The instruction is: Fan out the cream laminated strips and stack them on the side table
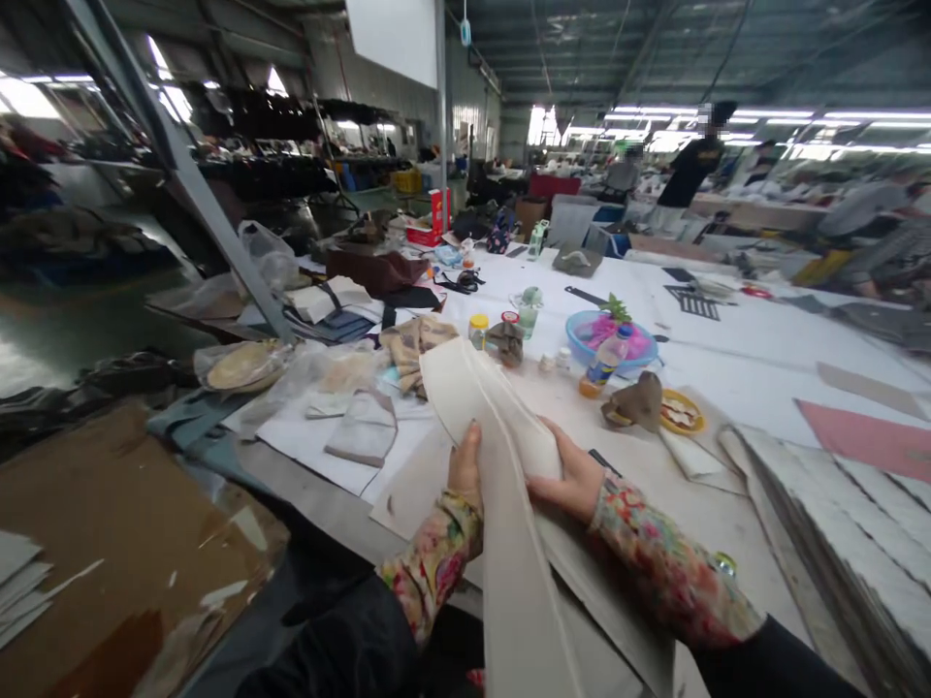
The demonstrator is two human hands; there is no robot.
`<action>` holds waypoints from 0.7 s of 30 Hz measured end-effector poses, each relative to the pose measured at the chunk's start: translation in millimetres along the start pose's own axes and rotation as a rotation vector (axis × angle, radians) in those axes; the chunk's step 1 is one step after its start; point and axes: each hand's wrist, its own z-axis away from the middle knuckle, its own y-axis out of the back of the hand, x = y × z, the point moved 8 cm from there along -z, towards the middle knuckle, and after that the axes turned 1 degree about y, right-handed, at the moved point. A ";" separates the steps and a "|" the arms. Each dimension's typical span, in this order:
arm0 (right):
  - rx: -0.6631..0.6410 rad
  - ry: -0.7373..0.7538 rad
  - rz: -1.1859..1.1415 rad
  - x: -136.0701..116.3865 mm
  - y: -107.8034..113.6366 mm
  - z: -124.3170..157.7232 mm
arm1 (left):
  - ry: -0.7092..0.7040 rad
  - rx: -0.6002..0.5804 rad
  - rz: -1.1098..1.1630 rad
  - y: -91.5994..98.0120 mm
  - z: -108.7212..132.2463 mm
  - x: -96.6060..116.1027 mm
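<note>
Long off-white fabric pieces (509,504) are held up in front of me, their far ends curling over above the table. My left hand (466,467) grips their left edge, thumb on top and the other fingers hidden beneath. My right hand (571,473) holds the right edge, its fingers around a folded-over layer. The lower ends hang toward my lap. Both forearms wear flowered sleeves. Just past the fabric lie a crumpled brown-beige cloth (418,344) and a jar with a yellow lid (478,332).
A blue basin (582,334) with a bottle (605,364) leaning at it stands ahead right, near a yellow dish (682,411). Stacked pale sheets (836,543) lie at right. A metal post (196,213) rises at left above a brown board (131,553). Other people work far off.
</note>
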 end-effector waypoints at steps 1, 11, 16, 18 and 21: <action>-0.013 0.012 0.032 6.0 5.5 -2.3 | -0.006 0.004 -0.004 2.7 -2.6 -6.4; -0.387 -0.153 0.471 107.3 -30.6 1.3 | 0.451 -0.247 -0.063 82.7 -9.9 -146.0; -0.442 -0.088 0.396 161.6 -85.5 6.1 | 0.583 -0.379 0.037 112.0 -19.1 -174.9; -0.328 0.008 0.443 181.9 -89.4 -0.5 | 0.570 -0.365 0.050 114.7 -21.6 -176.6; -0.137 0.100 0.467 207.6 -82.3 -8.8 | 0.492 -0.323 0.062 116.1 -23.8 -176.3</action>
